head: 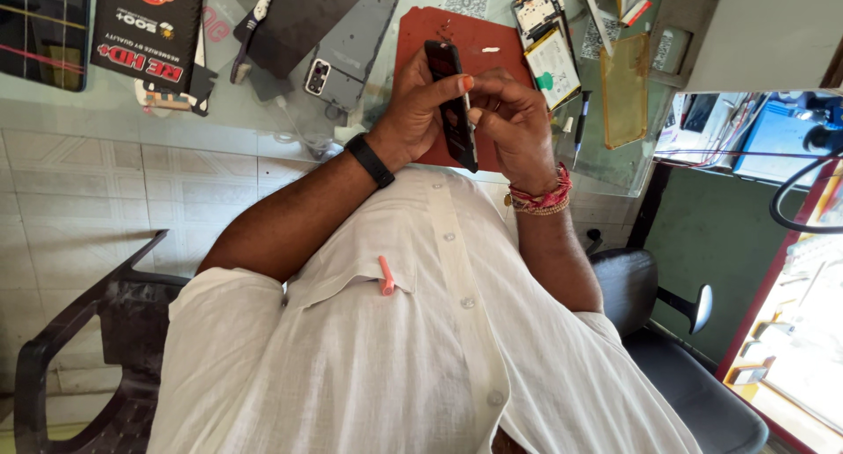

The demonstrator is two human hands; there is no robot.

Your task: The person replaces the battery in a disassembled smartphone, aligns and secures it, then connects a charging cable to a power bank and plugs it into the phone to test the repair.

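Note:
My left hand [413, 107], with a black band on its wrist, grips a thin black phone [454, 111] that is turned on edge above a red work mat [452, 24]. My right hand [514, 120], with red thread bands at the wrist, pinches the phone's near edge from the other side. Both hands are held close to my chest, over the front edge of the glass-topped table [219, 125]. My fingers hide part of the phone.
A grey phone back cover [347, 54] and a dark panel [303, 19] lie left of the mat. An opened phone body [549, 41] lies to its right. A black box [145, 24] sits at far left. A dark plastic chair [79, 331] and a black office chair [685, 366] flank me.

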